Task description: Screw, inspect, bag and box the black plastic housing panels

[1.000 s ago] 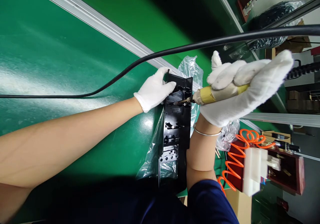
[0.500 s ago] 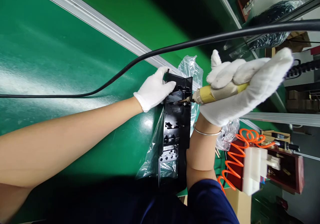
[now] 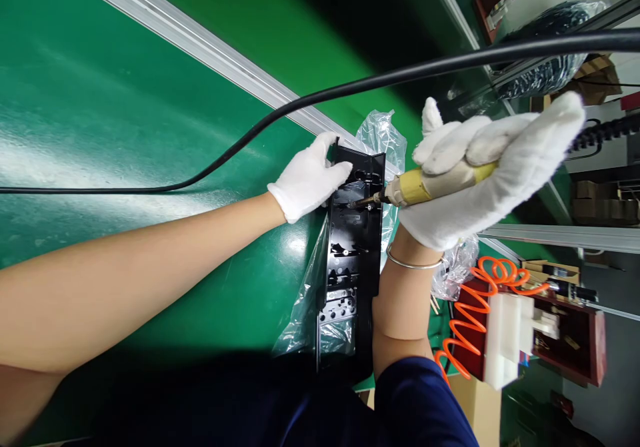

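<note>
A long black plastic housing [image 3: 353, 267] lies on the green belt [image 3: 125, 100], partly on a clear plastic bag [image 3: 383, 137]. My left hand [image 3: 307, 179], in a white glove, grips the housing's far end with curled fingers. My right hand [image 3: 493, 170], also gloved, is wrapped round a yellow electric screwdriver [image 3: 430, 187]. The screwdriver's bit touches a screw point inside the housing near its far end. A silver bangle sits on my right wrist.
A thick black cable [image 3: 300, 107] arcs across the belt above both hands. An aluminium rail [image 3: 200, 44] borders the belt. At the right are an orange coiled air hose [image 3: 475, 314], a white plastic block [image 3: 510, 340] and a dark red tray [image 3: 575, 340].
Almost nothing has moved. The screwdriver and my right hand have shifted very slightly upward; my left hand stays on the housing.
</note>
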Motion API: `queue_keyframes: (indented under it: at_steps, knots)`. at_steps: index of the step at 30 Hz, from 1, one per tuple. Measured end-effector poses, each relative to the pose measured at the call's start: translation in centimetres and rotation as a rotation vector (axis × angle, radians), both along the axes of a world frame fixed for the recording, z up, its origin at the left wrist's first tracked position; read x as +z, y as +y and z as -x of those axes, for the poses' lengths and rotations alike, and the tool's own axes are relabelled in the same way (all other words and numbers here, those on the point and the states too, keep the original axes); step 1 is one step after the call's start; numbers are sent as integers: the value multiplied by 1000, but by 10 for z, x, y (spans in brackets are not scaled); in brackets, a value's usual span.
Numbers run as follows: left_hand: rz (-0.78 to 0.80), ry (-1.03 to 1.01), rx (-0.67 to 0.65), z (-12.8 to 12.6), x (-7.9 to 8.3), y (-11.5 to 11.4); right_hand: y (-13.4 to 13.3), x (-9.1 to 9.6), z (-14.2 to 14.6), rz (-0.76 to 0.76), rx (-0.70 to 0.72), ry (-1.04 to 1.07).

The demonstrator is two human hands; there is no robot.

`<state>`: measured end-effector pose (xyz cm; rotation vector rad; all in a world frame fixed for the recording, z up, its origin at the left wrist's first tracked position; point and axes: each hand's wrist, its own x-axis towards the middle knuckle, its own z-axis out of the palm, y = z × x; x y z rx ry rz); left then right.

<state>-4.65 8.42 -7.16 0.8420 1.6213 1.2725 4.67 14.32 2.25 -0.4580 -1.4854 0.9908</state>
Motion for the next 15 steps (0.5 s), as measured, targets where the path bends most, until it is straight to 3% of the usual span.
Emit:
queue_keyframes:
  at_steps: [6, 15]
  knots:
    - [14, 13, -2, 0, 2, 0, 2, -2, 0, -26, 10, 11]
    - [29, 17, 8, 0, 0, 0, -1, -1, -1, 131, -32, 1]
